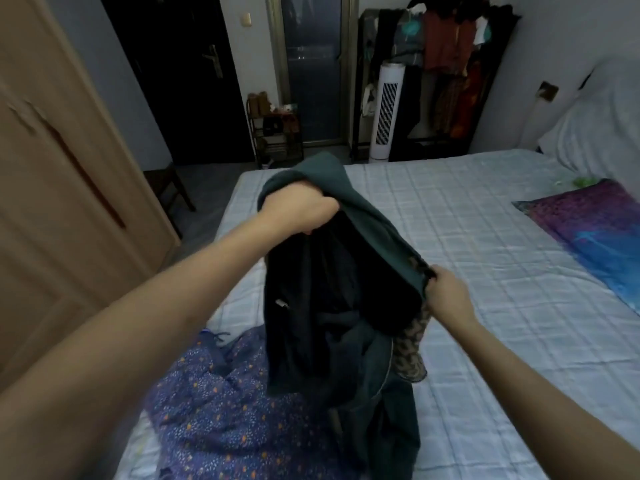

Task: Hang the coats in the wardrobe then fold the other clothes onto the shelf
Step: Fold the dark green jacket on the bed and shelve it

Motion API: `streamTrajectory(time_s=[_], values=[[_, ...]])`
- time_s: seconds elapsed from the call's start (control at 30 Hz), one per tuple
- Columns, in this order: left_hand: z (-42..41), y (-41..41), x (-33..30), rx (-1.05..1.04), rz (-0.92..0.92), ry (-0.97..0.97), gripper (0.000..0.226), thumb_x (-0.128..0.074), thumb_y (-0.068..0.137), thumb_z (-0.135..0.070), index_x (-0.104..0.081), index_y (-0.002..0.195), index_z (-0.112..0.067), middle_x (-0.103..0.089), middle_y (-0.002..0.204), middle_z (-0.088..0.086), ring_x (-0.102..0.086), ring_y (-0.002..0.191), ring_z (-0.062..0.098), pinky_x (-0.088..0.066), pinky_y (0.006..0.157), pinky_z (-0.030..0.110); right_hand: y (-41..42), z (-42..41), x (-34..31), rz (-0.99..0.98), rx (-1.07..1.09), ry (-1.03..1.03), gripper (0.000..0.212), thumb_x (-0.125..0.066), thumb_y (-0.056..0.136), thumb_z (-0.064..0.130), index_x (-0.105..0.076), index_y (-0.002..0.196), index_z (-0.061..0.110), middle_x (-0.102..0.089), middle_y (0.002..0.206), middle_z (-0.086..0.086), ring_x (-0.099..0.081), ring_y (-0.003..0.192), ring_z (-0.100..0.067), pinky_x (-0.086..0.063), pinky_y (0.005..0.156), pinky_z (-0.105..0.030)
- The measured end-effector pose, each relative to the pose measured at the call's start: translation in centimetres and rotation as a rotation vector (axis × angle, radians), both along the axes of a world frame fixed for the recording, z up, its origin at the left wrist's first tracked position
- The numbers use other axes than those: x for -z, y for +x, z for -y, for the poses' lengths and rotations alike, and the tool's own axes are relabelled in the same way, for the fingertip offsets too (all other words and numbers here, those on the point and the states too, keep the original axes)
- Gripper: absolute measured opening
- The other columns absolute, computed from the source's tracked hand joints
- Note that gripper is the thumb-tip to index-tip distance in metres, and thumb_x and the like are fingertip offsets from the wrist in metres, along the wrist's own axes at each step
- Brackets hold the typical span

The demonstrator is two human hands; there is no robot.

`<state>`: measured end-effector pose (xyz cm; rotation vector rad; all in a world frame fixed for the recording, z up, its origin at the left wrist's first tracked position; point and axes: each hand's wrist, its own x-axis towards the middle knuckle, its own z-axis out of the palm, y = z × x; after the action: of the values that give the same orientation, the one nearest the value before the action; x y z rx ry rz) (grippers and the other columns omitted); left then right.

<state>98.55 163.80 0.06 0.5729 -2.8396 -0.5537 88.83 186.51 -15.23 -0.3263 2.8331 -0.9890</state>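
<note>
Hands raise a dark green coat [346,292] at frame centre above the bed [485,237]: left hand [299,209] fisted round its upper edge, right hand [446,294] pinching the opposite edge; its hem trails onto blue floral fabric [214,410].

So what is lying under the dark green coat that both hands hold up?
Under the coat lie a blue flowered cloth and a brown patterned garment, on the bed. The left hand and right hand grip the coat. Anything beneath its hanging folds is covered.
</note>
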Motion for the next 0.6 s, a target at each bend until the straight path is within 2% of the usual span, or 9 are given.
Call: streamTrajectory(time_s=[0.1, 0.17, 0.23, 0.3, 0.4, 0.43, 0.5, 0.57, 0.6], values=[[5.6, 0.6, 2.1, -0.057, 0.230, 0.014, 0.034, -0.046, 0.094, -0.035, -0.059, 0.079, -0.008, -0.063, 0.068, 0.005, -0.063, 0.048, 0.021, -0.052, 0.067, 0.028, -1.7, -0.2, -4.5, 0.286, -0.046, -0.370, 0.025, -0.043, 0.089, 0.009, -0.067, 0.089, 0.014, -0.064, 0.080, -0.011, -0.056, 0.072, -0.024, -0.046, 0.060, -0.024], [7.5, 1.3, 5.2, -0.202, 0.354, 0.139, 0.043, -0.034, 0.099, -0.030, -0.056, 0.069, -0.006, -0.061, 0.066, 0.009, -0.060, 0.050, 0.026, -0.049, 0.056, 0.028, -1.4, 0.4, -8.3, 0.273, -0.200, -0.395, 0.022, -0.045, 0.096, 0.012, -0.067, 0.093, 0.016, -0.064, 0.087, 0.002, -0.054, 0.078, -0.010, -0.043, 0.060, -0.013], [7.8, 2.0, 7.7, -0.296, 0.436, 0.541, 0.054, -0.019, 0.099, -0.032, -0.057, 0.072, -0.005, -0.055, 0.064, 0.008, -0.062, 0.054, 0.028, -0.042, 0.053, 0.026, -0.6, 0.9, -10.7, 0.287, -0.313, -0.390, 0.024, -0.049, 0.098, 0.029, -0.069, 0.098, 0.017, -0.068, 0.095, 0.007, -0.060, 0.082, -0.004, -0.042, 0.066, -0.013], [6.9, 2.8, 9.6, -0.276, 0.478, 0.940, 0.066, -0.009, 0.097, -0.041, -0.064, 0.093, -0.006, -0.062, 0.076, 0.009, -0.070, 0.069, 0.029, -0.041, 0.056, 0.023, 0.4, 1.7, -11.7, 0.460, -0.385, -0.408, 0.028, -0.056, 0.094, 0.038, -0.070, 0.100, 0.015, -0.074, 0.095, -0.002, -0.069, 0.085, -0.014, -0.051, 0.071, -0.024], [3.4, 4.0, 12.0, -0.156, 0.265, 1.391, 0.047, -0.032, 0.091, -0.042, -0.060, 0.120, -0.019, -0.072, 0.107, 0.011, -0.072, 0.089, 0.026, -0.052, 0.069, 0.027, 1.5, 3.4, -12.2, 0.580, -0.368, -0.474, 0.015, -0.064, 0.088, 0.024, -0.067, 0.092, 0.010, -0.074, 0.090, -0.012, -0.071, 0.081, -0.023, -0.057, 0.075, -0.035], [1.5, 4.7, 13.1, -0.114, 0.209, 1.390, 0.043, -0.047, 0.079, -0.030, -0.059, 0.118, -0.020, -0.074, 0.100, 0.005, -0.071, 0.083, 0.019, -0.052, 0.068, 0.025, 1.8, 4.0, -12.4, 0.600, -0.326, -0.535, 0.012, -0.063, 0.089, 0.021, -0.066, 0.091, 0.009, -0.073, 0.091, -0.014, -0.070, 0.081, -0.024, -0.057, 0.078, -0.037], [-2.6, 6.3, 15.3, 0.004, 0.216, 1.161, 0.052, -0.052, 0.059, -0.005, -0.058, 0.109, -0.017, -0.070, 0.078, -0.009, -0.062, 0.068, 0.004, -0.046, 0.056, 0.016, 2.3, 4.7, -12.6, 0.659, -0.229, -0.641, 0.016, -0.061, 0.091, 0.021, -0.066, 0.092, 0.006, -0.073, 0.091, -0.015, -0.070, 0.082, -0.025, -0.055, 0.082, -0.038], [-5.9, 7.5, 17.7, 0.118, 0.252, 0.983, 0.055, -0.059, 0.065, 0.012, -0.054, 0.114, -0.015, -0.066, 0.090, -0.009, -0.056, 0.076, -0.002, -0.046, 0.060, 0.010, 2.6, 5.1, -13.1, 0.694, -0.185, -0.681, 0.020, -0.058, 0.094, 0.023, -0.065, 0.091, 0.004, -0.073, 0.082, -0.012, -0.070, 0.078, -0.024, -0.056, 0.078, -0.035], [-7.3, 8.1, 18.4, 0.187, 0.275, 0.968, 0.060, -0.068, 0.069, 0.009, -0.050, 0.122, -0.014, -0.064, 0.106, -0.004, -0.057, 0.087, -0.002, -0.049, 0.071, 0.011, 2.7, 5.3, -13.3, 0.696, -0.183, -0.708, 0.021, -0.056, 0.095, 0.022, -0.064, 0.089, 0.004, -0.072, 0.077, -0.010, -0.069, 0.073, -0.022, -0.056, 0.074, -0.033]])
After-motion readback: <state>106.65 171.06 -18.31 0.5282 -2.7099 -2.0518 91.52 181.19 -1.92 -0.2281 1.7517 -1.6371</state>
